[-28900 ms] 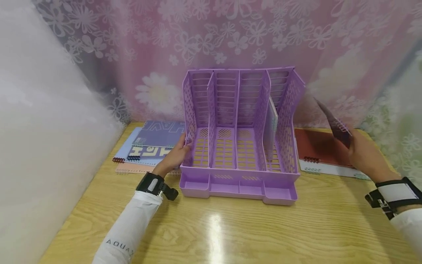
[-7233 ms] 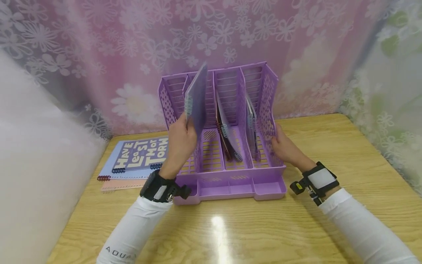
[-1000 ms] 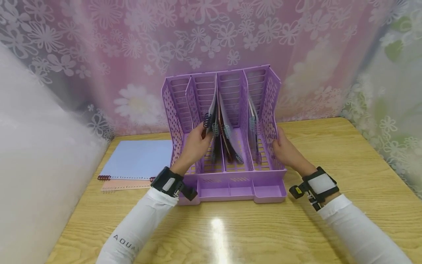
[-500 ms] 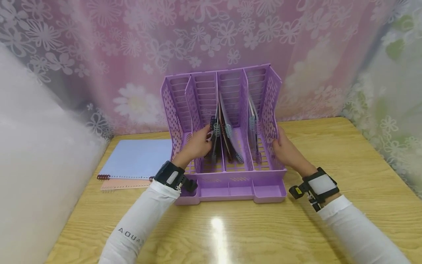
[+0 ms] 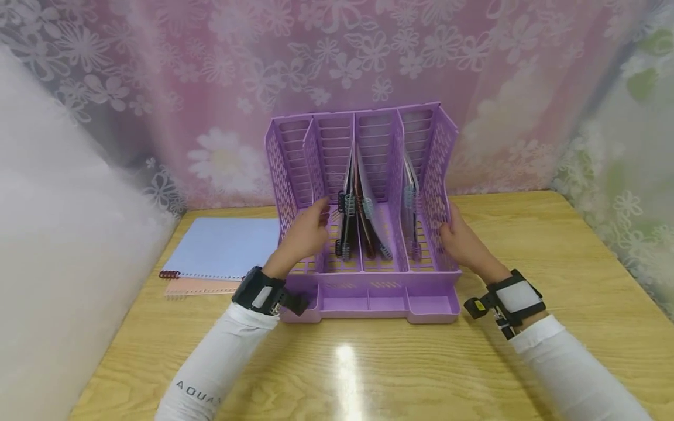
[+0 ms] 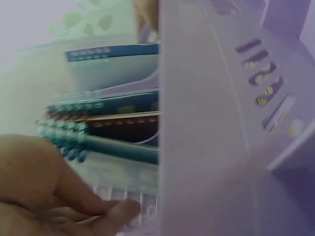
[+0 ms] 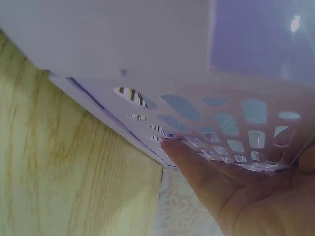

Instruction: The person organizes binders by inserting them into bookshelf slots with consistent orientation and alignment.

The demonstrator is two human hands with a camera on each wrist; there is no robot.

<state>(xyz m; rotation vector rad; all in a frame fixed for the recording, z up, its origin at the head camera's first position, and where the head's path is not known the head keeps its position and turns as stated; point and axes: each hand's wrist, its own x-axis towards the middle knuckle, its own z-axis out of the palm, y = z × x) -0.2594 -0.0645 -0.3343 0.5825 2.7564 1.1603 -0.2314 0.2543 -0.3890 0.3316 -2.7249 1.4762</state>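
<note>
A purple file organizer (image 5: 389,280) with upright dividers stands on the table. My left hand (image 5: 308,231) is at its second compartment from the left, fingers loosely bent and holding nothing. Just to the right of that hand, dark-coiled and green-coiled spiral notebooks (image 5: 346,225) lean against the divider. The third compartment holds a brown-coiled notebook (image 5: 363,225) and a pale one; more spiral notebooks (image 5: 409,204) stand in the rightmost compartment. My right hand (image 5: 466,240) grips the organizer's right side wall, its thumb against the perforated panel in the right wrist view.
On the table's left lie a light blue spiral notebook (image 5: 221,248) and, under it, a peach one (image 5: 202,286). Small trays (image 5: 342,303) run along the organizer's front. A flowered curtain (image 5: 226,76) hangs right behind the organizer.
The left hand has lowered the dark-coiled notebook into the second compartment, let it go and drawn back to the left. The right hand stays on the side wall.
</note>
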